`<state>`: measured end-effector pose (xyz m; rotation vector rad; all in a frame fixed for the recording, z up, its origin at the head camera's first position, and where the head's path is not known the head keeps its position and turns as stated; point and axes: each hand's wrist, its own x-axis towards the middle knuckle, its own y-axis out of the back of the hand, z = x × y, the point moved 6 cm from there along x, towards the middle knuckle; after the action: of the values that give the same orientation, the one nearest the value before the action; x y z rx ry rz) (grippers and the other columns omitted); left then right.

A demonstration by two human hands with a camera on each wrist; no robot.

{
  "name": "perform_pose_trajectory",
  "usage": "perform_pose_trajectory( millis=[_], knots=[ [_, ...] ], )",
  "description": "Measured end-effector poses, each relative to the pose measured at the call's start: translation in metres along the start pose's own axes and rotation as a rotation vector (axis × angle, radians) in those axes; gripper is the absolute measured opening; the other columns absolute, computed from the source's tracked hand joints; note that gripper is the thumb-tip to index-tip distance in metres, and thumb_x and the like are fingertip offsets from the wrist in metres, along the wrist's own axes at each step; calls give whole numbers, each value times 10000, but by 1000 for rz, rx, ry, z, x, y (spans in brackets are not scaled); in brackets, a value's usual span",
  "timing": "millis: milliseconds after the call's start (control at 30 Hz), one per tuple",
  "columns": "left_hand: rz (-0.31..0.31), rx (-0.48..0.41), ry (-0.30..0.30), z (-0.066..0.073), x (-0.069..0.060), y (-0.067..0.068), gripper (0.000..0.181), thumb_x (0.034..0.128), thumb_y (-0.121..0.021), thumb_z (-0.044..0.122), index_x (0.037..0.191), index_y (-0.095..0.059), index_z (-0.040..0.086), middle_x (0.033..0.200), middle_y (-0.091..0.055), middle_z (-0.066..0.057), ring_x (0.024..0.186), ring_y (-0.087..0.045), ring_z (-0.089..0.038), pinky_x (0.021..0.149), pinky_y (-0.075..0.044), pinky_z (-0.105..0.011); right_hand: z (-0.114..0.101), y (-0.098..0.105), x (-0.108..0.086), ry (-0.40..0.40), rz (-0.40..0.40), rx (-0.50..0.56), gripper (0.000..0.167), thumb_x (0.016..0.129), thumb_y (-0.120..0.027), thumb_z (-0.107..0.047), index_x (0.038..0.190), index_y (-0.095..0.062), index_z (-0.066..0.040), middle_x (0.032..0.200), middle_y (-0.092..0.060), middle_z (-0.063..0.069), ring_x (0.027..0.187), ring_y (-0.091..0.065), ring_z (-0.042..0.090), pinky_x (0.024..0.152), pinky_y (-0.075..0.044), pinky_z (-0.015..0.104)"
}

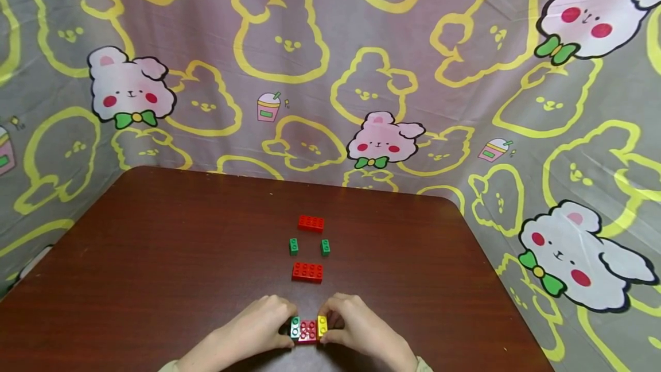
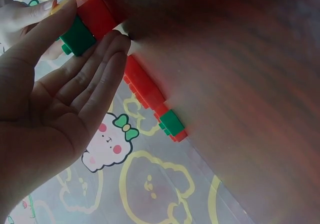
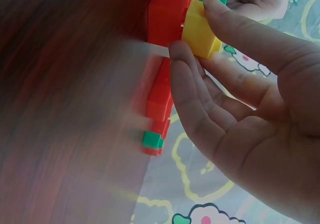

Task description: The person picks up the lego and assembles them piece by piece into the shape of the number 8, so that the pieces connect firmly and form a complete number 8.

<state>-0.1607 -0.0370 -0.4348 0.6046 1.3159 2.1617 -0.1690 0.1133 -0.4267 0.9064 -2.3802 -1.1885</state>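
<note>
Near the table's front edge lies a red brick, its middle studs showing. A green brick sits on its left end, and a yellow brick is on its right end. My left hand pinches the green brick between thumb and fingers. With thumb and fingers, my right hand pinches the yellow brick. In the right wrist view, the yellow brick stands on top of the red brick; whether it is fully seated I cannot tell. The left wrist view shows the green brick against the red one.
Beyond the hands lies a second red brick. Behind it are two small green bricks, set apart side by side, and another red brick. A patterned curtain hangs around the brown table.
</note>
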Motion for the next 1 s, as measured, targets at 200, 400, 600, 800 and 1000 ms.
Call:
perform_pose_trajectory(
  millis=[200, 400, 600, 800, 1000],
  knots=[
    [-14, -4, -6, -1, 2, 0, 251, 697, -887, 245, 776, -674, 139, 658, -590, 122, 596, -398, 47, 524, -374, -155, 4, 0, 0, -33, -11, 23, 247, 755, -857, -131, 924, -680, -96, 880, -672, -19, 754, -652, -15, 657, -528, 124],
    [-27, -27, -18, -3, 4, 0, 263, 694, -891, 250, 808, -692, 124, 668, -599, 118, 594, -398, 52, 524, -380, -143, 4, 0, -2, -40, 0, 42, 246, 750, -856, -106, 918, -678, -84, 874, -672, -11, 751, -650, -21, 656, -528, 123],
    [-23, -60, -45, -7, 4, 1, 276, 673, -896, 207, 843, -701, 110, 688, -617, 103, 606, -436, 60, 525, -392, -125, 4, -1, -2, -50, 10, 63, 243, 751, -852, -85, 917, -676, -67, 877, -675, 1, 752, -649, -17, 656, -524, 118],
    [-4, -73, -61, -15, 5, 8, 215, 712, -861, 137, 852, -703, 97, 739, -675, 57, 657, -538, 31, 565, -445, -141, 5, -3, -2, -61, 12, 68, 250, 754, -851, -92, 929, -674, -68, 889, -675, -1, 759, -644, -24, 658, -519, 113],
    [68, -107, -30, -27, 12, 18, 178, 780, -824, 109, 900, -707, 50, 828, -733, -21, 721, -661, -50, 610, -515, -170, 6, -2, -3, -73, 7, 71, 252, 758, -851, -109, 935, -674, -76, 894, -672, -12, 763, -651, -10, 656, -519, 117]
  ],
)
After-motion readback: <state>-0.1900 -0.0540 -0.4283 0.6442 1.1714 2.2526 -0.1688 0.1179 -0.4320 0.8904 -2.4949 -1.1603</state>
